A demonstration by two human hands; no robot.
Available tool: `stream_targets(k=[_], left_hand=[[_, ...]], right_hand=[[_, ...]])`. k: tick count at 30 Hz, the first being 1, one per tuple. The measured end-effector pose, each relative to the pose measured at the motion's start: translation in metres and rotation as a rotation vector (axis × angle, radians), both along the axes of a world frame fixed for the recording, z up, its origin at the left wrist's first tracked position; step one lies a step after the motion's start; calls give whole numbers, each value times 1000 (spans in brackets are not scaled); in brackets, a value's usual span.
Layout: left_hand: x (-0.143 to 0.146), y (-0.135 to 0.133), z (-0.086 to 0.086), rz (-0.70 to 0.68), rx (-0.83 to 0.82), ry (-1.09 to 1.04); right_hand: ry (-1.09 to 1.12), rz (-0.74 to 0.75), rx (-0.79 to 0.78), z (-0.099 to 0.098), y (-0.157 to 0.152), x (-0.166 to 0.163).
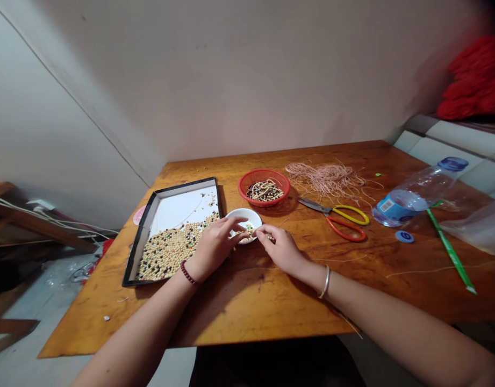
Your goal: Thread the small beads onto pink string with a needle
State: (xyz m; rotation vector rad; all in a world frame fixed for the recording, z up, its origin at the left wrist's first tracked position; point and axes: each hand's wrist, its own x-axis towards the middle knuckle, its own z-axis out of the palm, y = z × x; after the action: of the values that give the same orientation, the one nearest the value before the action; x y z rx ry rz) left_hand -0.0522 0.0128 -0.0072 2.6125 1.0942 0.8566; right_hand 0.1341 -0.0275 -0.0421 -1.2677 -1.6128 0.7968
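My left hand (218, 237) is over a small white bowl (253, 215), which has some pale and green beads (249, 230) in it. Its thumb and index finger are apart, with nothing visible between them. At the bowl's right rim, my right hand (281, 250) pinches a thin string; a few pale beads (271, 237) show by its fingers. Left of my left hand lies a black-edged tray (178, 200) holding a spread of cream, black and coloured beads (170, 250). Behind the bowl stands a red plastic basket (247, 188) with beaded strands (267, 191) inside.
Scissors (331, 212) with yellow and red handles lie right of the basket, below a tangle of pink string (328, 180). Further right are a tilted plastic bottle (416, 199), its blue cap (404, 236) and a green stick (451, 250). A wall borders the wooden table (239, 317) behind.
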Motion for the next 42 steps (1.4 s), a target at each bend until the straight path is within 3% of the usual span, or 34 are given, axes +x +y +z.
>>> stream_targets(k=[6,42], left_hand=[[0,0,-2,23,-62,-70],[-1,0,-5,-42,45,47]], right_hand=[[51,45,-4,-3,1,0],[-28,5,-48,3,-3,1]])
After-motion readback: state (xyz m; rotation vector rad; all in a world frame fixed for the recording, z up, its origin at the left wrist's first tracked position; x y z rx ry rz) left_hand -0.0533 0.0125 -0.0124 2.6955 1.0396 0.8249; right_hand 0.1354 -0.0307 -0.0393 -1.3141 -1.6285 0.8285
